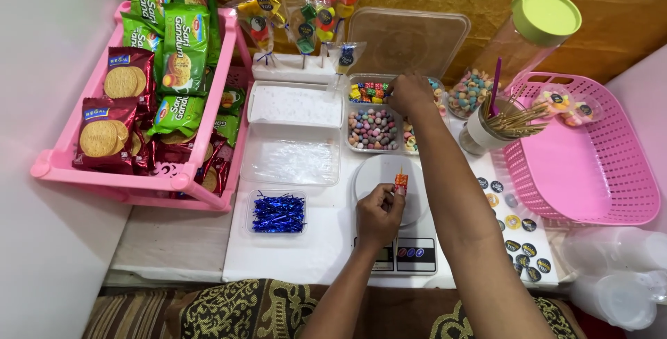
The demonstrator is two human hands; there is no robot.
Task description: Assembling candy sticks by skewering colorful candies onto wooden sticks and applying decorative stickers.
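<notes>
Several finished candy skewers already stand wrapped at upper centre, while the one in work carries just one orange sweet, pinched by the left hand above the white scale at centre. The right hand dips, fingers bunched, into the divided candy tray. A clear tub holds blue twist ties; a cup holds bare sticks.

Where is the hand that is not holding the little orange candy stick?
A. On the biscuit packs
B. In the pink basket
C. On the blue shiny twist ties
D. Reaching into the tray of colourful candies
D: the right hand reaches into the candy tray at the back, while the left hand holds the small orange candy stick over the white scale.
</notes>
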